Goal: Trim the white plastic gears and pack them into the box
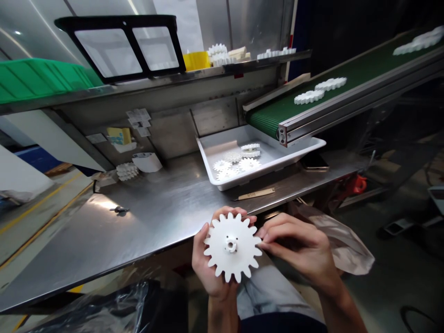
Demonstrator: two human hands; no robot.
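Note:
A white plastic gear faces me in front of the table edge, with a small raised hub and a hole at its centre. My left hand is closed round it from behind and from the left, so most of the fingers are hidden. At the gear's right edge, the thumb and forefinger of my right hand are pinched together on a tooth. On the metal table beyond lies a wooden-handled knife-like tool. Behind it, a white tray contains several white gears.
A green conveyor belt slopes down to the tray, carrying several gears. A phone lies right of the tray. A small dark metal piece and stacked gears are at left. The shelf above holds a green bin.

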